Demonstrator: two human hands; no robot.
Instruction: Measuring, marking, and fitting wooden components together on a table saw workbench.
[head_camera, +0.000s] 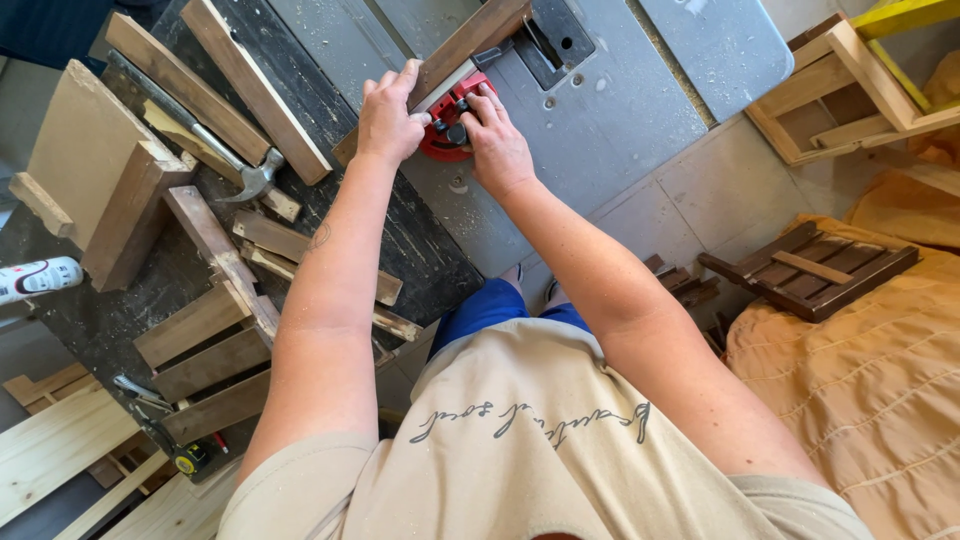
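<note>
**Fingers crowded on the red gauge by the blade slot**

Fingers of your left hand (388, 115) curl over the wooden strip (455, 55), pressing it against the red mitre gauge (447, 125); your right hand (497, 148) pinches the gauge's knobs. Both sit on the grey saw table (600, 120), just beside the blade insert (555, 40). A slip of the strip could carry your fingertips toward that slot. Leftward, the hammer (225, 160) and loose offcuts (215, 95) crowd the table edge; rightward the grey surface lies open.

Hammer (240, 170), spray can (38, 277), tape measure (187, 458)
</note>
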